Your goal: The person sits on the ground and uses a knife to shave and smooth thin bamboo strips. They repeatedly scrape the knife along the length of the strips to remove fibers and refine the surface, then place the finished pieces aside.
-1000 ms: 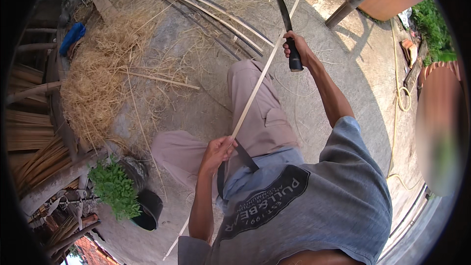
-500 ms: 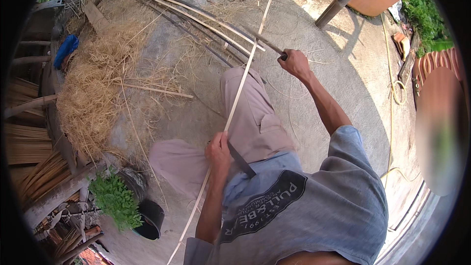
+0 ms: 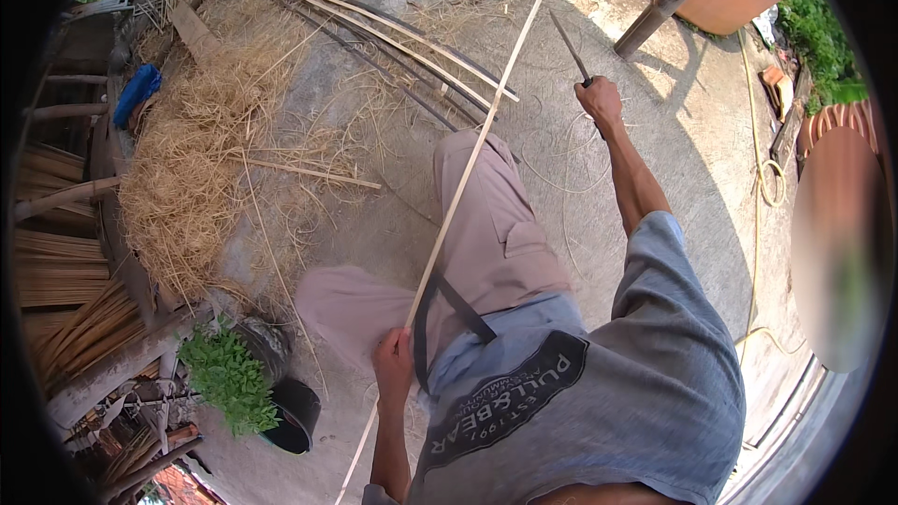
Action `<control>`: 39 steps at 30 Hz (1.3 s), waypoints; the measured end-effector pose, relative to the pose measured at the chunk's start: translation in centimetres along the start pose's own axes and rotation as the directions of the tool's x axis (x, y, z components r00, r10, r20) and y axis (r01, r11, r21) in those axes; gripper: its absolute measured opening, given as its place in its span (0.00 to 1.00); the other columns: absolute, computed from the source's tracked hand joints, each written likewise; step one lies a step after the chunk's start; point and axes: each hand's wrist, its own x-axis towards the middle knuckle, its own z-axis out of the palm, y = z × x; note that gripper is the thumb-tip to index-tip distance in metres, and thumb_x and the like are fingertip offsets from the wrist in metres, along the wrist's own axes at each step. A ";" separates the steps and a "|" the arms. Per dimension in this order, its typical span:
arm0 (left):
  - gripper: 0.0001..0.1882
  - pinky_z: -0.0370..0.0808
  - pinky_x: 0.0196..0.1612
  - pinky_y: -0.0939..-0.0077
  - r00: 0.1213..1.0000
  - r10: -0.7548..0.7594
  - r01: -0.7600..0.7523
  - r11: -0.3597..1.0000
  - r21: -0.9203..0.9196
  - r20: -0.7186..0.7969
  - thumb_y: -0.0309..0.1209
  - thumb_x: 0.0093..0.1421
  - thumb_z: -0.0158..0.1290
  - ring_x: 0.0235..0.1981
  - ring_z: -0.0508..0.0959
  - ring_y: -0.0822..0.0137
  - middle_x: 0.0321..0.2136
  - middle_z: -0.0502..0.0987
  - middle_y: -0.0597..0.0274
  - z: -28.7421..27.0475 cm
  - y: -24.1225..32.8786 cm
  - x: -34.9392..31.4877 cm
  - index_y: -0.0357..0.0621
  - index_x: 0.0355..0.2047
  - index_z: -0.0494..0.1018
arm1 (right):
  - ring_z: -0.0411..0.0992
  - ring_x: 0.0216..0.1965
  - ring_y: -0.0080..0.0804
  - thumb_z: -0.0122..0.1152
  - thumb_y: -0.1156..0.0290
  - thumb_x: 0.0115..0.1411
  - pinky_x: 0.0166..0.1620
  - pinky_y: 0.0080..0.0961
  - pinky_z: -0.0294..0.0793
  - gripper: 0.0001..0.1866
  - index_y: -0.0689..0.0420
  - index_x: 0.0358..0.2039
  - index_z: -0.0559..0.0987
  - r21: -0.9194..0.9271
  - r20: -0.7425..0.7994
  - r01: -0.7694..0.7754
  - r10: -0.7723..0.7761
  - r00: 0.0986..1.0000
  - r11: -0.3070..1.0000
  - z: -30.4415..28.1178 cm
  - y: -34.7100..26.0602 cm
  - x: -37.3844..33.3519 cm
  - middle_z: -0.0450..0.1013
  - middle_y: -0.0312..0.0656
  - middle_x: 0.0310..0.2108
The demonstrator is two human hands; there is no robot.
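A long pale bamboo strip (image 3: 465, 173) slants across my raised knee, from the lower left up to the far middle. My left hand (image 3: 394, 362) is closed round it near my lap. Out to the right, apart from the strip, my right hand (image 3: 600, 99) grips the dark handle of a knife (image 3: 568, 44). Its narrow blade points up and to the left. Beside my left hand a dark strap (image 3: 449, 304) lies over my lap. Beyond my knee several bamboo strips (image 3: 374, 30), some dark and some pale, lie on the concrete.
A heap of fine bamboo shavings (image 3: 201, 159) spreads over the floor at left. A leafy plant (image 3: 224, 379) and a black pot (image 3: 297, 416) stand at lower left. A wooden post (image 3: 669, 2) rises at far right, near a yellow hose (image 3: 754, 122).
My right hand has swung the knife right and away from the strip. My left hand has slid down and back toward me along the strip.
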 end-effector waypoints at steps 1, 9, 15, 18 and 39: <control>0.14 0.70 0.30 0.67 0.990 -0.072 0.079 0.996 -0.051 0.118 0.36 0.72 0.48 0.22 0.75 0.62 0.21 0.75 0.53 -0.6 0.0 0.3 0.37 0.37 0.76 | 0.79 0.33 0.57 0.63 0.59 0.55 0.39 0.49 0.79 0.16 0.61 0.33 0.82 -0.010 -0.067 -0.056 0.055 0.996 0.998 -0.9 0.1 0.9 0.78 0.61 0.29; 0.17 0.75 0.32 0.81 0.899 0.019 0.197 0.874 -0.444 0.437 0.38 0.73 0.49 0.26 0.75 0.78 0.26 0.76 0.67 -0.3 3.3 5.2 0.34 0.47 0.76 | 0.79 0.32 0.57 0.63 0.62 0.54 0.39 0.48 0.78 0.15 0.63 0.33 0.81 -0.015 0.215 0.306 -0.296 0.931 0.952 1.1 -5.1 -6.8 0.78 0.61 0.28; 0.19 0.64 0.24 0.83 0.930 0.015 0.192 0.832 -0.520 0.368 0.43 0.70 0.52 0.21 0.67 0.81 0.20 0.71 0.71 5.6 9.7 13.1 0.36 0.37 0.78 | 0.77 0.28 0.59 0.62 0.63 0.55 0.36 0.47 0.76 0.18 0.70 0.30 0.79 0.241 0.305 0.316 -0.380 0.873 0.918 -0.2 -7.2 -12.2 0.76 0.62 0.23; 0.21 0.56 0.21 0.82 0.980 0.033 0.066 0.878 -0.474 0.198 0.44 0.70 0.53 0.18 0.62 0.82 0.16 0.65 0.75 7.8 10.6 13.9 0.38 0.29 0.77 | 0.77 0.28 0.58 0.63 0.64 0.54 0.36 0.48 0.77 0.15 0.65 0.31 0.78 0.194 0.459 0.539 -0.561 0.688 0.820 -1.9 -6.7 -16.2 0.75 0.58 0.22; 0.18 0.48 0.15 0.86 0.774 0.019 0.547 0.484 -0.683 0.633 0.44 0.71 0.52 0.13 0.55 0.86 0.16 0.61 0.78 3.6 5.0 11.2 0.43 0.32 0.74 | 0.79 0.30 0.54 0.64 0.62 0.53 0.36 0.48 0.78 0.13 0.60 0.30 0.78 0.018 0.301 0.630 -0.605 0.737 0.776 0.7 -5.4 -13.9 0.77 0.53 0.24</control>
